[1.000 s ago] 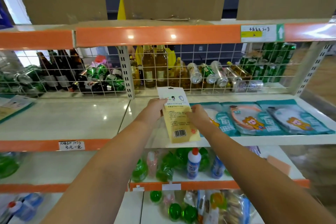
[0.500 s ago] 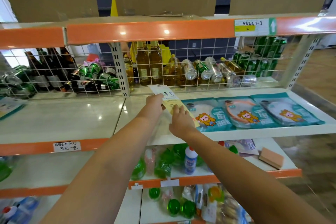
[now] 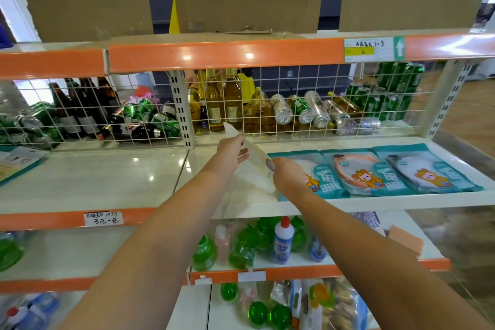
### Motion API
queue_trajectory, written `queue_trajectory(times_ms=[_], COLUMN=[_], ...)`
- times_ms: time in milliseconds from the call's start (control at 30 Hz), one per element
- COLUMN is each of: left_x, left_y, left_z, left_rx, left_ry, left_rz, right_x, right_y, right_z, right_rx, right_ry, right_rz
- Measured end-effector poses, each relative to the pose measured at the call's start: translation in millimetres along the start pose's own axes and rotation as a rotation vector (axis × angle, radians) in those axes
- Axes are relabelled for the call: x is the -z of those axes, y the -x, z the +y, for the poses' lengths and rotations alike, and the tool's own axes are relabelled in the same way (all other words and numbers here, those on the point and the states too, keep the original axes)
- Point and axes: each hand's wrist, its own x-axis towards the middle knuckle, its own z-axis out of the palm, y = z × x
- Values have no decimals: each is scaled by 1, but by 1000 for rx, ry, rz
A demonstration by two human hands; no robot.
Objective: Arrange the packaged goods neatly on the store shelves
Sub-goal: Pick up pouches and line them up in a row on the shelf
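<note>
Both hands, left hand [image 3: 231,153] and right hand [image 3: 288,177], pinch a tilted pale packet [image 3: 257,163] above the shelf [image 3: 107,182]

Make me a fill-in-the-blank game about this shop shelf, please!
1. Both hands hold one flat ____.
2. The left hand and right hand hold it above the white ____.
3. The teal packets lie to the ____ of the hands.
4. Behind the wire grid stand bottles and lie ____.

Answers: packet; shelf; right; cans

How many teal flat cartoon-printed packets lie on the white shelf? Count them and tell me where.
3, side by side on the white shelf: left teal packet partly behind the right hand, middle, right.
</note>
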Motion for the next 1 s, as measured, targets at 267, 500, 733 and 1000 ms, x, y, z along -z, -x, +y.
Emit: queue_trajectory(times_ms=[267, 500, 733, 1000], left_x=[16, 37, 55, 47], left_y=[-17, -25, -26, -24], left_z=[-3, -10, -32, -47], left_rx=[-71, -182, -423, -514], left_ry=[-216, -583, -1356, -1673], left_rz=[39, 99, 21, -23], right_x=[10, 2, -16, -28], right_y=[-15, -16, -13, -12], right_z=[8, 17, 29, 32], right_rx=[-78, -302, -390, -424], right_ry=[-415, -1047, -1148, -1225], right_rz=[-58, -193, -296, -353])
